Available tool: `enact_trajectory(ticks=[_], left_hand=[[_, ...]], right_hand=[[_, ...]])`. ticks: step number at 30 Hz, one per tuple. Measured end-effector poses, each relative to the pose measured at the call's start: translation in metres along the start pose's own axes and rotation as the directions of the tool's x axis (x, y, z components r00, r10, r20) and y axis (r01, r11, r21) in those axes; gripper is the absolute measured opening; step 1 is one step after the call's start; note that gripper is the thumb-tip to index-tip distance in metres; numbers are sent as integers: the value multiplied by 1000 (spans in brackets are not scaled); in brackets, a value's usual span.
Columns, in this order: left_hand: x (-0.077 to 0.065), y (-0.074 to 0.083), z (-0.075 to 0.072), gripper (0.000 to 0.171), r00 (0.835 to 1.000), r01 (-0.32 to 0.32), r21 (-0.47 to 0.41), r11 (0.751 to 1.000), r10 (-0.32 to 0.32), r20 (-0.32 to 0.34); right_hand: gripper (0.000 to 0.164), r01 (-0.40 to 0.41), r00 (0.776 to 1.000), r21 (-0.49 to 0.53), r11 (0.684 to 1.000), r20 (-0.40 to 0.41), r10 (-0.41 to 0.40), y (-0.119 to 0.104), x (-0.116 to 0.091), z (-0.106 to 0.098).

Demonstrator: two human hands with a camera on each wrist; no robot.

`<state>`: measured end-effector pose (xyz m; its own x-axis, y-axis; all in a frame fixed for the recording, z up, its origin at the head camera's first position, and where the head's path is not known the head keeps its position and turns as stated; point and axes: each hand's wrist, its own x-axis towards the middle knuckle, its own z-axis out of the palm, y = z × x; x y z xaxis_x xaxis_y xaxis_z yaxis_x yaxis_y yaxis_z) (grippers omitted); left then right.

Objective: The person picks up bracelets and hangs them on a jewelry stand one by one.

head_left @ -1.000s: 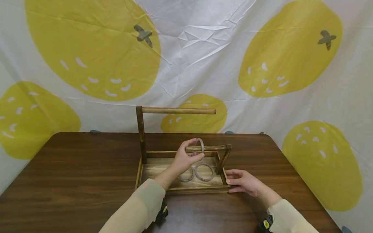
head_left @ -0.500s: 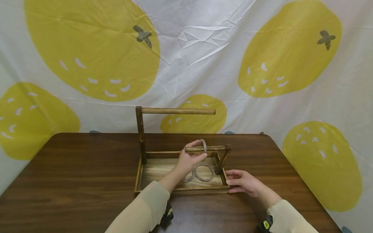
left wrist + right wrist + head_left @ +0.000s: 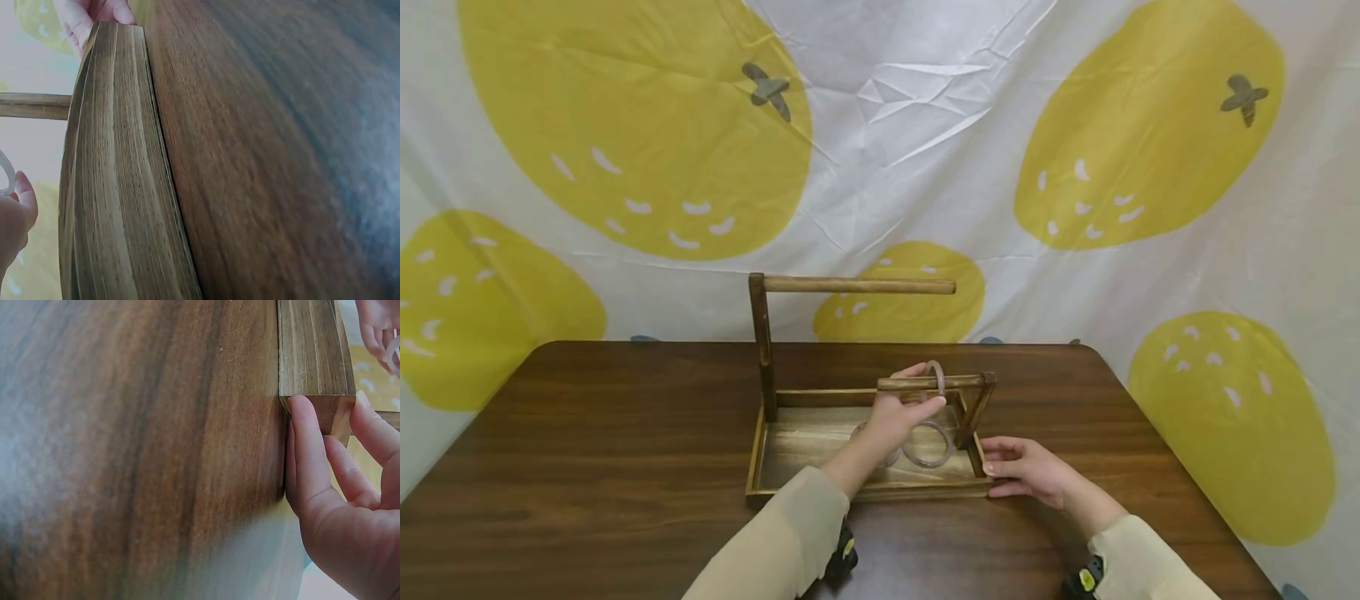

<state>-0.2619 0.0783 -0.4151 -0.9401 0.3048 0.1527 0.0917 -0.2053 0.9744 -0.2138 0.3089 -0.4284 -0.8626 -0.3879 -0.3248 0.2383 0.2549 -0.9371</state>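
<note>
My left hand (image 3: 893, 417) pinches a pale translucent bangle (image 3: 939, 377) between thumb and fingers. The bangle stands upright around the lower bar (image 3: 962, 382) of a wooden display stand, with the bar's free end to its left. Two more bangles lie flat in the stand's tray (image 3: 917, 493): the right bangle (image 3: 927, 464) shows mostly, the left bangle (image 3: 892, 459) is largely behind my left arm. My right hand (image 3: 1030, 473) grips the tray's right end; in the right wrist view its thumb and fingers (image 3: 307, 447) are at the wooden corner.
A taller post (image 3: 762, 350) at the tray's left carries a longer upper bar (image 3: 857, 286) above the lower one. The stand sits on a dark brown wooden table (image 3: 625, 442). A cloth with yellow fruit print (image 3: 925, 167) hangs behind.
My left hand has moved to the right with the bangle, sliding it along the lower bar toward its post. The right hand has stayed on the tray's end.
</note>
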Motion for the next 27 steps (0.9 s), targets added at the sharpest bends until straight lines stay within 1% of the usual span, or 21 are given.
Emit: enact_trajectory(ticks=[2,5,8,16,22,25,27], left_hand=[[0,-1,2,57,1000,6,5,1000,-6,-19],[0,-1,5,57,1000,9,9,1000,-9,-27],[0,0,8,57,1000,10,29,1000,-9,-15],[-1,6,12,56,998,42,86,995,-46,44],[-1,6,14,57,999,27,90,996,-30,36],[0,5,13,60,999,25,96,995,-29,39],[0,5,12,63,998,42,99,994,-46,40]], right_hand=[[65,4,1000,0,1000,5,-4,1,0,0],[65,6,1000,1,1000,12,-6,1,0,-1],[66,11,1000,0,1000,15,-11,2,1,-2],[68,-12,1000,7,1000,-2,12,4,1,-4],[67,-13,1000,5,1000,-1,13,4,2,-4],[67,-12,1000,1,1000,-3,12,4,2,-4],[67,-12,1000,-2,1000,-4,12,4,2,-4]])
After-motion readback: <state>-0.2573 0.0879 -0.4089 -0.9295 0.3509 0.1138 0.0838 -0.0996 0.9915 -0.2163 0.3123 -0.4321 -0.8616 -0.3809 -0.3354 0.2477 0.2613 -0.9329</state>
